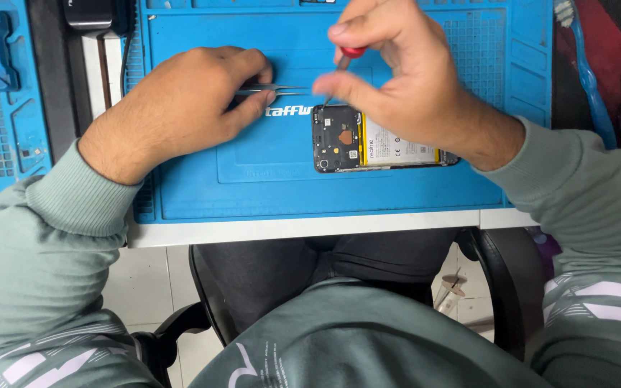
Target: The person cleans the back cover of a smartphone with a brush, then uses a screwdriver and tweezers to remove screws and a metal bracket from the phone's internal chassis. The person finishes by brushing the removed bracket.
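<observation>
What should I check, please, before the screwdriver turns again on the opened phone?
1. Phone lies flat on the blue mat, back cover off: ok.
2. Right hand holds the screwdriver upright by its red cap, over the phone's top edge: ok.
3. Tip seated in a screw head: cannot tell, too small to see.
4. Left hand holds the tweezers with points toward the screwdriver, off the phone: ok.
5. Phone steadied against sliding: not ok, neither hand presses on it.
6. Loose screws on the mat: cannot tell.
</observation>
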The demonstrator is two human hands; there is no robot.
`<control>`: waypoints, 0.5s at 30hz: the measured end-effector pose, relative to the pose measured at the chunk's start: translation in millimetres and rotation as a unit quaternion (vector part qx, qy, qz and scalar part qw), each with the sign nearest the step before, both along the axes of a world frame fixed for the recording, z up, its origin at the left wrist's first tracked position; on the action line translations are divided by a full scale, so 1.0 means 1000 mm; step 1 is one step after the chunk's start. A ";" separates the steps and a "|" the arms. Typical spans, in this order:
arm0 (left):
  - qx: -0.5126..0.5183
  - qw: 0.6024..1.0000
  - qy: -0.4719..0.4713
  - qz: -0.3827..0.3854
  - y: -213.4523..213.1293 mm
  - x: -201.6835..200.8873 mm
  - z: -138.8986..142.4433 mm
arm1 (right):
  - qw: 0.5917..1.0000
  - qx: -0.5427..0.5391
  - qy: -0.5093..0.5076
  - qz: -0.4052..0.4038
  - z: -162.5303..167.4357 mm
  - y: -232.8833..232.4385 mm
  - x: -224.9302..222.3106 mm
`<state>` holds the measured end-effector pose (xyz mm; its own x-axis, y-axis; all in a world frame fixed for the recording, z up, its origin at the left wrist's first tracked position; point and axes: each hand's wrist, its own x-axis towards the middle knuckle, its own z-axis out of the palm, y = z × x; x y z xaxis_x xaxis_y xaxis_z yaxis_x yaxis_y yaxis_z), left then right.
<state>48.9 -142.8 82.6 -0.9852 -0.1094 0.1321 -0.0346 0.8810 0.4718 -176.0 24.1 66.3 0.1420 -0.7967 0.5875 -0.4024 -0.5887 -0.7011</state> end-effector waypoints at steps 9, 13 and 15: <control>0.004 1.000 -0.016 0.006 0.001 0.000 0.002 | 0.996 0.069 -0.037 0.044 0.006 0.009 0.001; -0.003 1.000 -0.010 0.002 0.002 -0.001 0.002 | 1.000 0.023 -0.012 0.006 0.001 0.006 0.003; -0.005 1.000 -0.004 -0.004 0.003 -0.001 0.002 | 0.999 0.018 -0.024 -0.011 -0.002 0.006 0.003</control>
